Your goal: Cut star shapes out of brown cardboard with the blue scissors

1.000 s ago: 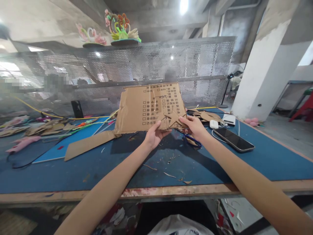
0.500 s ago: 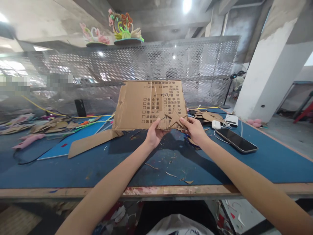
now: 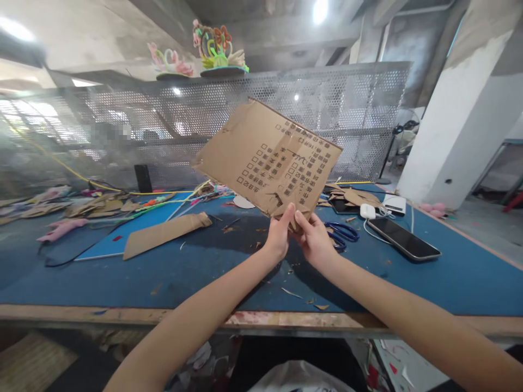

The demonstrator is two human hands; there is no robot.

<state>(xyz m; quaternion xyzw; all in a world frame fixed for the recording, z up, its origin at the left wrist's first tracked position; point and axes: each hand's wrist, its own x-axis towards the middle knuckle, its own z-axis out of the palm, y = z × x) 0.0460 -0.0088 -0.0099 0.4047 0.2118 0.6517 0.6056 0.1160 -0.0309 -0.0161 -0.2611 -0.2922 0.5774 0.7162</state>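
Note:
A printed piece of cardboard [image 3: 241,136] is held up above the table, tilted with its left corner pointing outward. My left hand [image 3: 280,234] grips its lower corner, thumb in front. Beside it, almost touching, my right hand [image 3: 312,237] pinches the same corner. A small cardboard star [image 3: 291,206] lies flat against the sheet under both thumbs, its lower part covered by them. Blue-handled scissors [image 3: 343,233] rest on the table just right of my right hand; their blades are hidden.
On the blue table [image 3: 229,277] lie a cardboard strip [image 3: 163,235], a pink glue gun [image 3: 61,231], a phone [image 3: 404,238], a white earphone case [image 3: 367,211] and cardboard scraps [image 3: 359,197]. A perforated metal screen [image 3: 359,120] stands behind, with colourful flower crafts [image 3: 220,57] on top.
The cardboard has turned clockwise and risen, so one corner points down into my hands. My hands have come closer together. The scissors' handles now show more fully.

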